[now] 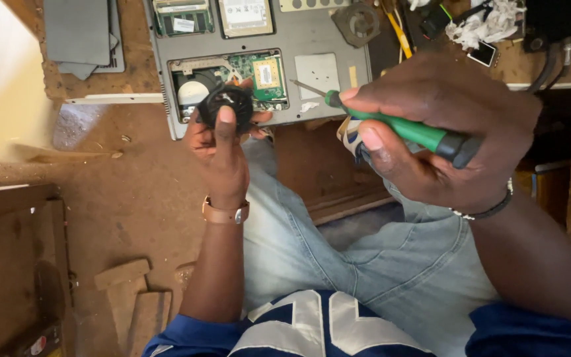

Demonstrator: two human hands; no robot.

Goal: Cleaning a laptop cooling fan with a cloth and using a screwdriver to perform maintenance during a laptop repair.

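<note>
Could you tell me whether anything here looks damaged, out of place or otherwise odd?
Yes. The laptop lies upside down with covers off, its circuit board exposed. The left hand holds a black fan over the open bay; the right hand holds a screwdriver.

Glossy green plastic screwdriver (404, 129) handle, matt black plastic fan (226, 104), rough wooden bench (133, 192).

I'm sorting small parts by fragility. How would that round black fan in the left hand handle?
The fan is probably light: the left hand holds it up with its fingertips alone. Its thin plastic looks breakable if squeezed. Being round, it might roll if set on edge.
</note>
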